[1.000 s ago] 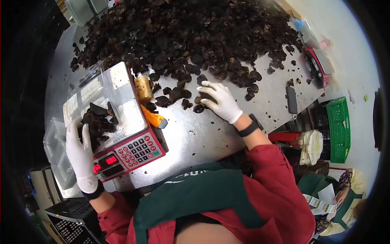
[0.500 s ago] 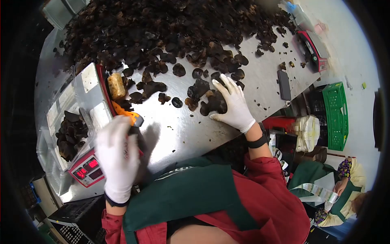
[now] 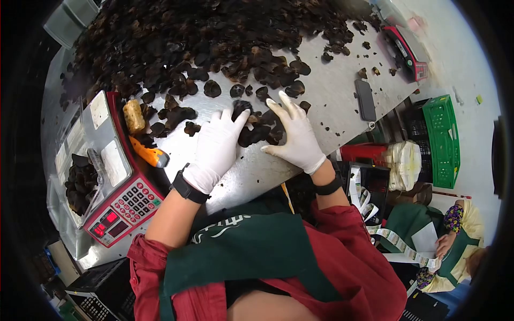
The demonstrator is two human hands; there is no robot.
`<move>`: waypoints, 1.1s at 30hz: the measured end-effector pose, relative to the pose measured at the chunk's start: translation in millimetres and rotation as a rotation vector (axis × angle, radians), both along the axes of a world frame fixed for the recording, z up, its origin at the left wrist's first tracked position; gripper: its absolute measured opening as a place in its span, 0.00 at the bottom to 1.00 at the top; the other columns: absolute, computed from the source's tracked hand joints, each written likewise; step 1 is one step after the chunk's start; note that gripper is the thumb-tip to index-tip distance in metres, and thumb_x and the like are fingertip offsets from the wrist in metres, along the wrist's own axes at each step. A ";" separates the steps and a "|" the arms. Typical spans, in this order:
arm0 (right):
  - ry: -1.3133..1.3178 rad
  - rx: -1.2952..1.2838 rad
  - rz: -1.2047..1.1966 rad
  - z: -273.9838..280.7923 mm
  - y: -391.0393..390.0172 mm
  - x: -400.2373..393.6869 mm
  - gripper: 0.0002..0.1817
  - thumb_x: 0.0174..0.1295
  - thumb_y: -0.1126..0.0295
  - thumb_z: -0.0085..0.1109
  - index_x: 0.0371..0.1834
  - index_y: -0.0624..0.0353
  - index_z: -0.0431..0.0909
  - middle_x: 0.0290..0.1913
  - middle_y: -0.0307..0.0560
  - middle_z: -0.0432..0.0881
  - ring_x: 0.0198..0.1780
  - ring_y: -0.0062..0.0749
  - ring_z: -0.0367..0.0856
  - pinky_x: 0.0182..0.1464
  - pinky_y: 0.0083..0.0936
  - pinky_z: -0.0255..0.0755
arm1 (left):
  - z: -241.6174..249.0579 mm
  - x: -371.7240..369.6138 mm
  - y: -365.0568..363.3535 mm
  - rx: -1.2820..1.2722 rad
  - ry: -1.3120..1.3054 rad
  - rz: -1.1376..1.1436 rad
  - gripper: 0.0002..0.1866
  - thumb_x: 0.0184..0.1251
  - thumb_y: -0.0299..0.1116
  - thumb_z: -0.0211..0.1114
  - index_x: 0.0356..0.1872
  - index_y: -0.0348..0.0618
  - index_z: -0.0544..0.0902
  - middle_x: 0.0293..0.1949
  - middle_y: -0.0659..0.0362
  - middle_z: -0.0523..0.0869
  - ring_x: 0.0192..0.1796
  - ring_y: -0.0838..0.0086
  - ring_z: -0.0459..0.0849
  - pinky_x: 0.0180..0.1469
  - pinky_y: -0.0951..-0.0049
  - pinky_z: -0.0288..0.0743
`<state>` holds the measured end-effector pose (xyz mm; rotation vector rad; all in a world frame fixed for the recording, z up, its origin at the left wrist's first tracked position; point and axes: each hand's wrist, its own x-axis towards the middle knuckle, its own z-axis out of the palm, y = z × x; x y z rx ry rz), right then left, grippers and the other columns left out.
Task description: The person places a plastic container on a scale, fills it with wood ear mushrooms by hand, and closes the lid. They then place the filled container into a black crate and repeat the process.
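Dark brown wood ear mushrooms lie in a small cluster on the metal table, between my two white-gloved hands. My left hand is at the cluster's left side, fingers stretched forward and apart, its fingertips by a blackish wood ear piece. On the right side, my right hand has its thumb and fingers spread around the cluster's edge, holding nothing. To the left stands a red digital scale with lit red digits. A clear plastic container on it holds more wood ears.
A large wood ear heap covers the table's far side. Near the left scale lie an orange-handled tool and a yellowish roll. A phone and second scale are rightward. A co-worker handles a label strip lower right.
My left hand has moved from beside the scale rightward to the wood ear cluster. My right hand stays by the cluster with its fingers spread. The view has shifted slightly.
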<state>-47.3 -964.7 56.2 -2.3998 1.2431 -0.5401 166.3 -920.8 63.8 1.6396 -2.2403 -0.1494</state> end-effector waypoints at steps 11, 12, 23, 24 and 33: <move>0.060 -0.174 0.086 -27.7 3.0 48.0 0.29 0.48 0.53 0.73 0.57 0.43 0.80 0.71 0.51 0.67 0.67 0.51 0.67 0.66 0.50 0.63 | 7.0 14.9 49.1 0.026 -0.030 0.242 0.16 0.57 0.21 0.58 0.47 0.45 0.78 0.38 0.54 0.81 0.39 0.58 0.85 0.40 0.60 0.80; 0.047 -0.143 0.045 -29.4 1.9 48.6 0.24 0.50 0.57 0.73 0.52 0.46 0.82 0.67 0.49 0.72 0.63 0.50 0.71 0.63 0.45 0.68 | 7.7 15.2 52.5 0.027 -0.031 0.253 0.16 0.57 0.21 0.58 0.47 0.45 0.78 0.38 0.54 0.81 0.39 0.58 0.85 0.40 0.60 0.80; -0.963 0.907 -0.238 36.5 -21.6 49.9 0.13 0.71 0.60 0.60 0.50 0.53 0.83 0.32 0.32 0.78 0.22 0.15 0.71 0.25 0.12 0.66 | 39.8 30.1 76.7 0.599 1.824 0.126 0.17 0.68 0.15 0.56 0.56 0.37 0.76 0.50 0.57 0.83 0.49 0.79 0.83 0.51 0.80 0.78; -1.035 1.060 -0.250 55.2 -13.3 53.4 0.18 0.73 0.54 0.55 0.54 0.54 0.82 0.32 0.32 0.77 0.25 0.16 0.72 0.24 0.11 0.65 | 38.4 31.6 79.8 0.583 1.826 0.129 0.17 0.68 0.15 0.56 0.56 0.37 0.76 0.50 0.57 0.83 0.49 0.79 0.83 0.51 0.80 0.78; -1.250 1.699 0.072 44.7 -1.0 111.7 0.31 0.70 0.41 0.53 0.60 0.57 0.77 0.45 0.51 0.81 0.31 0.28 0.73 0.18 0.12 0.62 | 54.2 68.6 118.0 0.529 2.176 0.061 0.16 0.69 0.19 0.56 0.57 0.36 0.74 0.55 0.51 0.81 0.53 0.67 0.85 0.57 0.64 0.81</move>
